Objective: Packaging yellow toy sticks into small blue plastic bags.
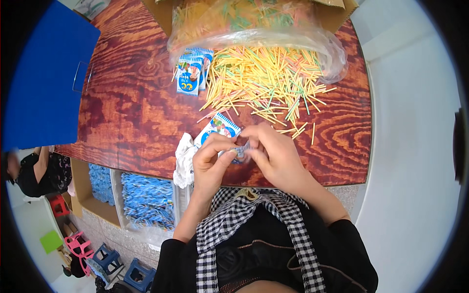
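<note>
Near the table's front edge, my left hand (210, 163) and my right hand (279, 157) pinch a small blue-and-white packet (241, 153) between them, blurred by motion and mostly covered by the fingers. Just beyond my left hand lies another flat blue-and-white packet (221, 126), its lower part hidden. A crumpled white cloth (184, 163) rests left of that hand. Farther back is a loose heap of thin yellow, pink and green sticks (264, 80), with a few strays close to my right hand. Several packets (189, 75) are piled at the heap's left side.
The sticks spill from a clear plastic bag (333, 61) in a cardboard box (348, 7). Below the table's left front stand a carton (99, 207) and a white crate (118, 195) holding blue packets. A blue panel (46, 78) borders the left; another person (44, 171) and stools (139, 274) are beyond.
</note>
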Demonstrator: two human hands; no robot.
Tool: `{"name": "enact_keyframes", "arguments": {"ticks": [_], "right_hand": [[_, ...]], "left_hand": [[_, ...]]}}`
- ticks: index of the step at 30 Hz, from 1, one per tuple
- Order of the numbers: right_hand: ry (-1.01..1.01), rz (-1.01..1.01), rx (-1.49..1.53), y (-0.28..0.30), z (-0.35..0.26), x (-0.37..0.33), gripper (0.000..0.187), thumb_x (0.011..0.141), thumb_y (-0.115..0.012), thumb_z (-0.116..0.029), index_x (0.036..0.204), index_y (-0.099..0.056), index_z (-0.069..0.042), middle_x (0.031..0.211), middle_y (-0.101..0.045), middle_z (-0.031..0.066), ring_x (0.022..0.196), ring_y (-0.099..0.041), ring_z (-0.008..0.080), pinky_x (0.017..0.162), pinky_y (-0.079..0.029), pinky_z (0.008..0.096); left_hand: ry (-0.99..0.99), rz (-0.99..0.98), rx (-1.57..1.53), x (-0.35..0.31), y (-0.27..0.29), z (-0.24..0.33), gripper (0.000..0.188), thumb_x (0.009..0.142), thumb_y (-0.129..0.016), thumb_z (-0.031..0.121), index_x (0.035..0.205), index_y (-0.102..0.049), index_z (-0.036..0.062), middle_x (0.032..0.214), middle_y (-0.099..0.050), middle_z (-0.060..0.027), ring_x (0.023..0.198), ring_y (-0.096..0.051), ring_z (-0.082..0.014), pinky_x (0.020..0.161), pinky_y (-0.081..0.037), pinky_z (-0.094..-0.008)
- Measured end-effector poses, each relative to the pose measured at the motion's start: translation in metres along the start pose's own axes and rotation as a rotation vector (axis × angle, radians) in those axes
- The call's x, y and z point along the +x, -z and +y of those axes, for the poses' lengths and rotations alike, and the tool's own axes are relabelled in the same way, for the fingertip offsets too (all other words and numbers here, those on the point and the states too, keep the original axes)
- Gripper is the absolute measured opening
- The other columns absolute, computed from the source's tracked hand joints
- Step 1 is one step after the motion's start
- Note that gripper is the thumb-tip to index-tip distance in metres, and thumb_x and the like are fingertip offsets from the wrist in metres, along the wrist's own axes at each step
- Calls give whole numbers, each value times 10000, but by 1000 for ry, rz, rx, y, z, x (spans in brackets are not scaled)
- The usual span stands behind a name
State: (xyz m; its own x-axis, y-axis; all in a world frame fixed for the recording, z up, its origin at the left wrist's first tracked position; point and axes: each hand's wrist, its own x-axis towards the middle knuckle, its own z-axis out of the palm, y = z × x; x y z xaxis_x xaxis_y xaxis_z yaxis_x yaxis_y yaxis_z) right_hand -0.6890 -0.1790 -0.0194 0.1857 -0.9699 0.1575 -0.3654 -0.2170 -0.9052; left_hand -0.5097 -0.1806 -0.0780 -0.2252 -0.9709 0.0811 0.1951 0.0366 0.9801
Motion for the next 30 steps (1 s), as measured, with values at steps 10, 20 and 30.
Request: {"name": "enact_keyframes", "arguments": {"ticks": [10, 20, 30], "right_hand": [[26, -5, 15, -9, 16, -14, 307, 815, -659, 3, 1104, -565, -36, 865, -575, 84, 765, -600, 175, 651, -481, 276], [205, -53, -805, -28, 63, 3, 592, 705, -629, -23, 1269, -469, 64, 1416, -370, 209, 1361, -283, 389, 1086, -232, 546], [518, -315, -884, -22, 76, 79, 531, 786, -538, -52, 1305, -472, 37, 1409, -422, 159, 1394, -285, 326, 1122, -231, 525]], "left_hand": [[41, 228, -7, 20, 20, 22, 103, 949, -492, 65, 881, -554, 18, 901, -579, -73, 824, -562, -116, 761, -462, -246], [-210, 541, 652, 157, 107, -57, 170, 920, -557, 123, 1013, -603, -12, 944, -595, -103, 890, -577, -208, 782, -452, -309], [-76, 453, 321, 114, 93, -50, 616, 874, -625, 56, 1417, -343, -17, 1326, -481, -159, 1214, -492, -237, 1005, -409, -333]]}}
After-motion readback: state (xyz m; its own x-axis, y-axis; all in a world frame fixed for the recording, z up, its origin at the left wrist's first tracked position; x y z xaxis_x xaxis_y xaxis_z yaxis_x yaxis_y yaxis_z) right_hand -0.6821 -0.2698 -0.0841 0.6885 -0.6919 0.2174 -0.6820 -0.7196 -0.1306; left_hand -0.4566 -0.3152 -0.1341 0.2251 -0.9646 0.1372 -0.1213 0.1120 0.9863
